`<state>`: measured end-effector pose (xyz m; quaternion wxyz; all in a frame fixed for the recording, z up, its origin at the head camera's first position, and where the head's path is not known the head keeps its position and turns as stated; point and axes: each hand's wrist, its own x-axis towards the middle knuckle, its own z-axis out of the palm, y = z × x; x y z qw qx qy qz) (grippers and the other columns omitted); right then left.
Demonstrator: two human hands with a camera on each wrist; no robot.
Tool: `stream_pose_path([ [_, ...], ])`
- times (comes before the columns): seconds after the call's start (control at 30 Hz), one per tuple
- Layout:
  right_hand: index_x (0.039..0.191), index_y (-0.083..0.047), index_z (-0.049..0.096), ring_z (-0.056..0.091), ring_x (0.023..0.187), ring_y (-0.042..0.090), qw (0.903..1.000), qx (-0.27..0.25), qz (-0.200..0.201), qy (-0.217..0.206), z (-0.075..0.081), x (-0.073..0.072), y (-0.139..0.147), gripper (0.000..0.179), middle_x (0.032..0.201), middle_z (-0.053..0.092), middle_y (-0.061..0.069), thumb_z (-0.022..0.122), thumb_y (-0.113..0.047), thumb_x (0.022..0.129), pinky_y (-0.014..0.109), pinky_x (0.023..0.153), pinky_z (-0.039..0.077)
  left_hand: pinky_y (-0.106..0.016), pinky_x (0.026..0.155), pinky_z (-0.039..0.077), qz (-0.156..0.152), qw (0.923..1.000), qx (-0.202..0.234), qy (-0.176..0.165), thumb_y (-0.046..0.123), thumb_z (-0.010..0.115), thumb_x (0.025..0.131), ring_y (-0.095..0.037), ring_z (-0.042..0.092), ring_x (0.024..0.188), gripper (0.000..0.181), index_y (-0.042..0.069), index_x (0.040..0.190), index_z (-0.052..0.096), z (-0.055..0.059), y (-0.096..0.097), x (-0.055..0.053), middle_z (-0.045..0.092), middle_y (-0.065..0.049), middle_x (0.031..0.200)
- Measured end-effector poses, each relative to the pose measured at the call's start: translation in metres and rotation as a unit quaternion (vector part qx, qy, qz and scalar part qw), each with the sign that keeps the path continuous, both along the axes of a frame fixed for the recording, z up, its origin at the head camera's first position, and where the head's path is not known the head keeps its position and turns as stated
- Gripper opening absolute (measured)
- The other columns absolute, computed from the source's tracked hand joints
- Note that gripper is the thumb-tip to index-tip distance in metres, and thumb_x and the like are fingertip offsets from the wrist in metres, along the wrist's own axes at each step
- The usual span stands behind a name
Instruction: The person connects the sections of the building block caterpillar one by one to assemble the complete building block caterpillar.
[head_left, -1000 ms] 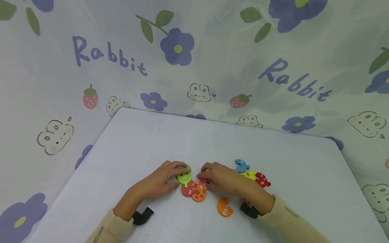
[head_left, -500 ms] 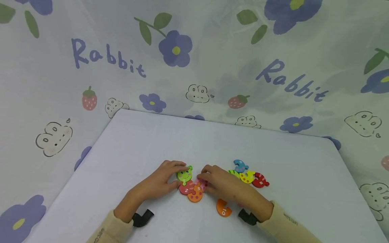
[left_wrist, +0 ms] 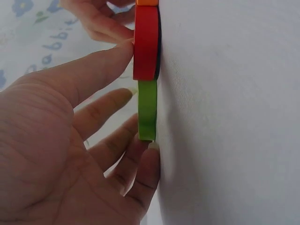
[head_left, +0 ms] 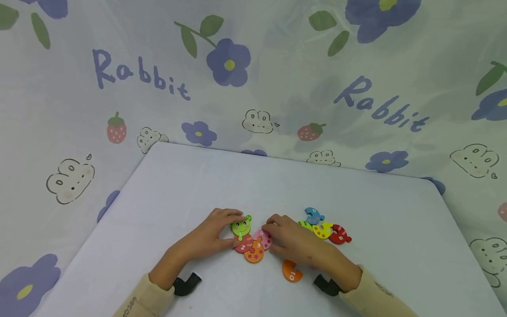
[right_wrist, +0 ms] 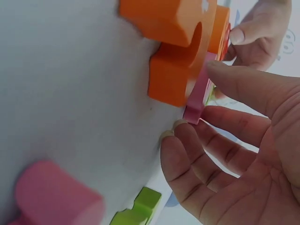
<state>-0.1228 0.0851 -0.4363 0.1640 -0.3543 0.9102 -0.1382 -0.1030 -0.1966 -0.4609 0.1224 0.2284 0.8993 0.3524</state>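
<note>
A caterpillar number puzzle lies on the white table in the head view: a green smiling head piece (head_left: 241, 229), a red piece marked 2 (head_left: 241, 245), an orange piece marked 3 (head_left: 254, 256) and a pink piece (head_left: 262, 240), set edge to edge in a curve. My left hand (head_left: 207, 235) curls round the left side, thumb at the red piece's edge and fingers at the green head. My right hand (head_left: 295, 241) holds the pink piece's right edge; the right wrist view shows the thumb on its top and fingertips low at its side.
Beyond my right hand lie a blue piece (head_left: 314, 216), a yellow piece (head_left: 322, 231), a red striped piece (head_left: 338, 235) and a partly covered green striped piece (head_left: 304, 225). An orange piece marked 10 (head_left: 291, 273) lies nearer. Another pink piece (right_wrist: 58, 197) shows in the right wrist view.
My right hand has drawn slightly right, uncovering more of the pink piece beside the orange 3. The red and orange pieces have shifted a little. My left hand stays at the green head.
</note>
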Motion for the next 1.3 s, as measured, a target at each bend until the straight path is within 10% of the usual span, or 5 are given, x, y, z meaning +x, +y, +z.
stream_pose_path([
  [1.3, 0.142, -0.017, 0.064, 0.057, 0.12, 0.021, 0.9998, 0.007, -0.002, 0.019, -0.0013, 0.0062, 0.0077, 0.055, 0.137, 0.059, 0.002, 0.082, -0.031, 0.093, 0.035, 0.097, 0.056, -0.054, 0.114, 0.041, -0.007, 0.9999, 0.009, -0.005, 0.022, 0.078, 0.095, -0.027, 0.037, 0.143, 0.058, 0.021, 0.15, 0.059, -0.0007, -0.0035, -0.0006, 0.047, 0.0, 0.157],
])
